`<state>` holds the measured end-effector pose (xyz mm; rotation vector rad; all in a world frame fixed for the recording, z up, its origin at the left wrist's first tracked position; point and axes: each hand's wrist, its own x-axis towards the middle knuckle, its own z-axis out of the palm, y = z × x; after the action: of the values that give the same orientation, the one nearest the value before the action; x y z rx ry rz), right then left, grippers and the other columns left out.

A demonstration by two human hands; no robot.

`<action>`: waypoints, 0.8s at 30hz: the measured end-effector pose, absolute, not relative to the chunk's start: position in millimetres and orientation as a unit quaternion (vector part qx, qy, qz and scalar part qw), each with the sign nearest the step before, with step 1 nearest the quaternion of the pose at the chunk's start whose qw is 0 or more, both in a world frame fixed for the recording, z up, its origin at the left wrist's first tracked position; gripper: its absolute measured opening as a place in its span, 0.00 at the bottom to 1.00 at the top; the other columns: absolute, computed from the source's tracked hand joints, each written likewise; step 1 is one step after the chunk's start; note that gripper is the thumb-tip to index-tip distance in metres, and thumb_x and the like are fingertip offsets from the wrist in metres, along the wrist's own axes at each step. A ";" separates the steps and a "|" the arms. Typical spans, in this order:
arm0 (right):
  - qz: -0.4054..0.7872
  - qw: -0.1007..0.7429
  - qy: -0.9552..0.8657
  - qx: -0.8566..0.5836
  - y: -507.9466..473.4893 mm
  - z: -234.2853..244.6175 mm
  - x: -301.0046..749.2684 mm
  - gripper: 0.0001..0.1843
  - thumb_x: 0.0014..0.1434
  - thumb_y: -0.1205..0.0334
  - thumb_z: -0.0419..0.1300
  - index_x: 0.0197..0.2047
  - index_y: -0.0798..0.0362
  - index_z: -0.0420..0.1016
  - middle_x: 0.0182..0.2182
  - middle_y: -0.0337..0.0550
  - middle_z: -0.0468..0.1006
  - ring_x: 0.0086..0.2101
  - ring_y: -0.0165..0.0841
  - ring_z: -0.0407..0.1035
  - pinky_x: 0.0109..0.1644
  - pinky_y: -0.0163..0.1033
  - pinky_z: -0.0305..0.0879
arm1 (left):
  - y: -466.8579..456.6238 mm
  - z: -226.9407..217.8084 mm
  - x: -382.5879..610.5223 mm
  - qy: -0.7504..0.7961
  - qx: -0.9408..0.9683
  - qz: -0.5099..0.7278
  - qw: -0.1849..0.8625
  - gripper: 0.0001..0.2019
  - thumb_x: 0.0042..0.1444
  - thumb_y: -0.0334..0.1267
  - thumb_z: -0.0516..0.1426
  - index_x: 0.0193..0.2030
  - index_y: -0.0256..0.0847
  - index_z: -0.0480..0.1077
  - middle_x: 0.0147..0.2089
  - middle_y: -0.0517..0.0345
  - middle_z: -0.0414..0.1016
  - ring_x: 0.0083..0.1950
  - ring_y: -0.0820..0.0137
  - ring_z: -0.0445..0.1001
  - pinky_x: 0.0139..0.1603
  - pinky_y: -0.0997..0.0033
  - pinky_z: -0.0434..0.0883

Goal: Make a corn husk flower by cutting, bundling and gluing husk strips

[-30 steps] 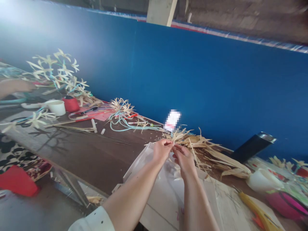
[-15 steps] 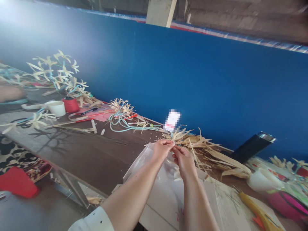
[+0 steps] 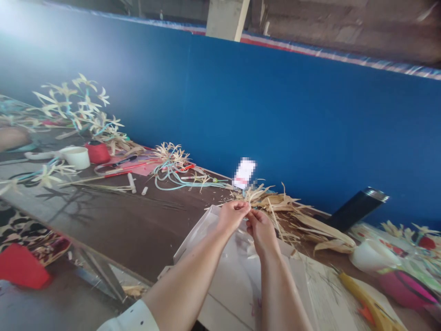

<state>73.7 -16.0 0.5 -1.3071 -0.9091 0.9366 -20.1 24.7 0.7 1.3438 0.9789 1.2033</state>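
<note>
My left hand (image 3: 231,216) and my right hand (image 3: 261,228) meet above a white cardboard sheet (image 3: 237,276), fingertips pinched together on a small pale straw piece (image 3: 248,208). Both hands are closed in a pinch; how much of the piece lies inside the fingers is hidden. Just behind them lies a heap of dry corn husk strips (image 3: 296,216) on the brown table (image 3: 138,225).
Straw flowers (image 3: 79,105) with pale blue stems (image 3: 172,177), a white cup (image 3: 77,157), a red thread spool (image 3: 97,151), red pens and glue sticks lie left. A black flask (image 3: 356,209), another white cup (image 3: 368,257) and a yellow cutter (image 3: 365,299) lie right. A blue wall stands behind. Another person's arm (image 3: 12,137) is at far left.
My hands stay pinched on the straw piece, with only small finger shifts. The view has drifted slightly, and the other person's arm at far left has drawn back.
</note>
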 end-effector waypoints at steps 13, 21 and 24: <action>0.438 0.649 -0.337 -0.523 -14.4 -0.2 75.9 0.17 0.39 0.53 0.66 0.30 0.54 0.70 0.25 0.36 0.69 0.19 0.21 0.54 0.17 0.28 0.47 | 24.2 4.9 -21.7 0.487 0.536 0.556 0.407 0.11 0.49 0.38 0.55 0.39 0.36 0.69 0.40 0.52 0.73 0.36 0.73 0.71 0.38 0.75 0.66; 0.451 0.617 -0.381 -0.521 -16.8 3.0 71.3 0.18 0.39 0.52 0.66 0.31 0.54 0.69 0.27 0.37 0.71 0.19 0.21 0.54 0.18 0.29 0.46 | 24.6 7.5 -23.6 0.408 0.572 0.532 0.472 0.17 0.50 0.49 0.54 0.31 0.37 0.75 0.29 0.58 0.75 0.33 0.72 0.72 0.34 0.78 0.66; 0.456 0.608 -0.383 -0.525 -16.5 2.9 71.1 0.18 0.39 0.52 0.66 0.31 0.54 0.70 0.25 0.36 0.70 0.18 0.21 0.54 0.19 0.29 0.45 | 26.6 4.4 -21.5 0.392 0.558 0.526 0.507 0.15 0.48 0.46 0.57 0.35 0.37 0.75 0.32 0.57 0.77 0.33 0.72 0.73 0.35 0.77 0.68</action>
<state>71.1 -16.5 2.9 -1.2133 -0.8861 1.0527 -21.5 26.6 4.4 1.3462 0.9459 1.2680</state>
